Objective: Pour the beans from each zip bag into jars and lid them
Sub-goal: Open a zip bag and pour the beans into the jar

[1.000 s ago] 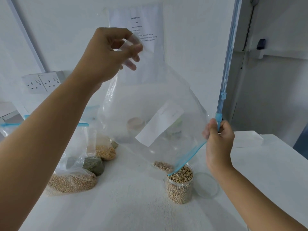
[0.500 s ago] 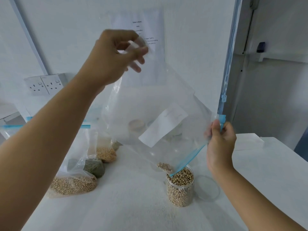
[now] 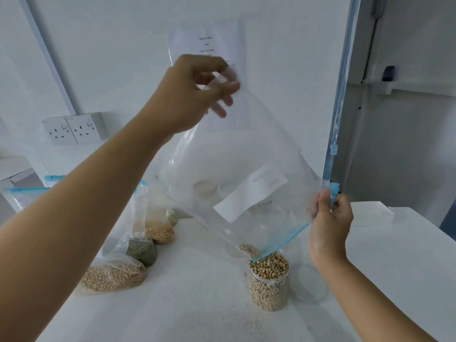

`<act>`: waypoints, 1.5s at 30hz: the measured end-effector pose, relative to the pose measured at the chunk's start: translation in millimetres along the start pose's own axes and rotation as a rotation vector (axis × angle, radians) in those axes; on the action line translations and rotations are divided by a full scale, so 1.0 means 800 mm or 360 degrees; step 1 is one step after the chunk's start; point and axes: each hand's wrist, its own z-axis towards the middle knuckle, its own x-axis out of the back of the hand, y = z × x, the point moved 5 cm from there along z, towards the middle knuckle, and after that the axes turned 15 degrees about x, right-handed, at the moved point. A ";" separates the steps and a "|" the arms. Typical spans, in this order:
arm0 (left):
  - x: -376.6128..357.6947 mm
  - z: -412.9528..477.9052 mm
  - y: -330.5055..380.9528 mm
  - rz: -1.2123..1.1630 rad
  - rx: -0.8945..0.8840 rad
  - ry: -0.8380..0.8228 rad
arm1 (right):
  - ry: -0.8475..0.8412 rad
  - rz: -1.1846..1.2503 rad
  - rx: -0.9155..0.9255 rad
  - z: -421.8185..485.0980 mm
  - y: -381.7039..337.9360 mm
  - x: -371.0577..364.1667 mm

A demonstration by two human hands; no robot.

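A large clear zip bag [image 3: 237, 156] with a white label hangs upside down over an open plastic jar [image 3: 269, 282] full of pale beans. My left hand [image 3: 192, 95] pinches the bag's bottom corner high up. My right hand [image 3: 329, 223] pinches the blue zip end at the bag's mouth, just right of the jar. A few beans [image 3: 248, 249] remain in the bag's low corner at the jar's rim. A clear round lid [image 3: 311, 285] lies on the table right of the jar.
At the left on the white table [image 3: 197, 304] lie other zip bags: pale beans [image 3: 111, 277], green beans [image 3: 143, 251] and yellow beans [image 3: 159, 230]. Empty jars show dimly through the held bag. A wall socket [image 3: 74, 128] is at the back left.
Both hands have shifted slightly with the bag, the left hand a little to the right. The small heap of beans at the bag's mouth stays above the jar.
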 end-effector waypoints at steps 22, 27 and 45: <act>-0.044 0.013 0.038 0.0187 -0.0125 -0.0192 | 0.0150 -0.0123 -0.0115 -0.014 0.017 0.025; -0.052 0.012 0.034 0.0196 -0.0082 -0.0239 | 0.0144 -0.0166 -0.0153 -0.010 0.021 0.029; 0.001 -0.049 -0.095 0.0353 0.0327 -0.0648 | -0.0030 -0.0064 -0.0148 -0.004 0.035 0.024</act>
